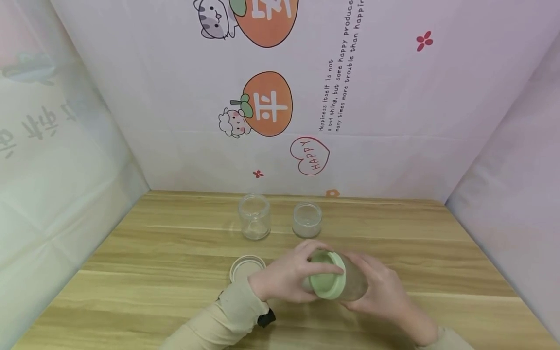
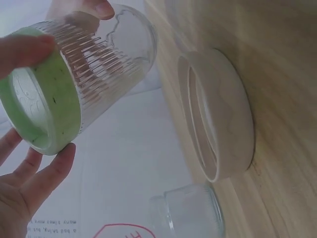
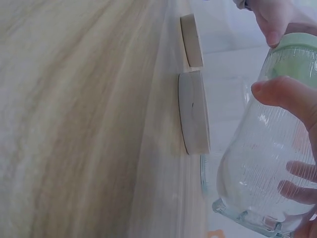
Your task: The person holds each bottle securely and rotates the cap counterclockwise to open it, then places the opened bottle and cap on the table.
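A ribbed clear glass jar (image 1: 355,281) with a green lid (image 1: 331,288) is held tilted above the table, its lidded end toward the left. My left hand (image 1: 288,274) grips the lid, fingers spread around its rim. Around the glass body is my right hand (image 1: 382,291), its thumb and fingers on opposite sides in the right wrist view. The green lid (image 2: 67,99) sits on the jar's mouth in the left wrist view; no contents can be made out. Beside my left wrist, a beige lid (image 1: 245,267) lies on the table, partly covered by the sleeve.
Two lidless glass jars stand toward the back: a taller one (image 1: 254,221) and a shorter one (image 1: 307,222). The right wrist view shows two pale lids, a nearer one (image 3: 194,113) and a farther one (image 3: 192,40). A printed cloth wall (image 1: 372,160) rises behind the wooden table (image 1: 144,272).
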`<state>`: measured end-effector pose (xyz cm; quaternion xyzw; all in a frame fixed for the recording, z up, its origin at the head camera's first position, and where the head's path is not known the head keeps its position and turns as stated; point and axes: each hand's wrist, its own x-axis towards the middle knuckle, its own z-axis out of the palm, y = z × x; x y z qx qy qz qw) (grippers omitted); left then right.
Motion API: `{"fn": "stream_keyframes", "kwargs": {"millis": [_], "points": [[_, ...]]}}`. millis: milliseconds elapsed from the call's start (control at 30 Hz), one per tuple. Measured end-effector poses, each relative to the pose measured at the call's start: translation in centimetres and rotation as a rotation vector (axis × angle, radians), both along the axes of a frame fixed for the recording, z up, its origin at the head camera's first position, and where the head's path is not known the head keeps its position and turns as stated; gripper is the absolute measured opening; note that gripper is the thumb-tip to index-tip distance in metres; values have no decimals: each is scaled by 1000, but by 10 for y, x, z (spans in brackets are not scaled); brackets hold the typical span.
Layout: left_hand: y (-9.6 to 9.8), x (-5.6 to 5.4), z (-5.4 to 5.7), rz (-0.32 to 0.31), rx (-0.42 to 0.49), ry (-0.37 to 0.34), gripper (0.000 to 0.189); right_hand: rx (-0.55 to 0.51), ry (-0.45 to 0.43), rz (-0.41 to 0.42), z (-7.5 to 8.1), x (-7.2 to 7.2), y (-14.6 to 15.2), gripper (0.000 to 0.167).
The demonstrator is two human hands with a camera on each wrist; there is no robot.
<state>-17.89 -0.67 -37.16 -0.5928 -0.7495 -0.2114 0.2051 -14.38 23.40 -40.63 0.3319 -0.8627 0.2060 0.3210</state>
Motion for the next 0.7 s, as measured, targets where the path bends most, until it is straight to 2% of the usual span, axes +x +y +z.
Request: {"fn": "stream_keyframes", "kwargs": {"millis": [200, 400, 700], "points": [[1, 4, 4, 43, 49, -128, 65, -5, -23, 27, 1, -1, 0, 94], [-2, 6, 1, 102, 87, -236, 68, -38, -55, 58, -2, -3, -6, 91], [8, 7, -4, 168, 129, -469, 76, -53, -70, 19, -4, -1, -2, 96]]}}
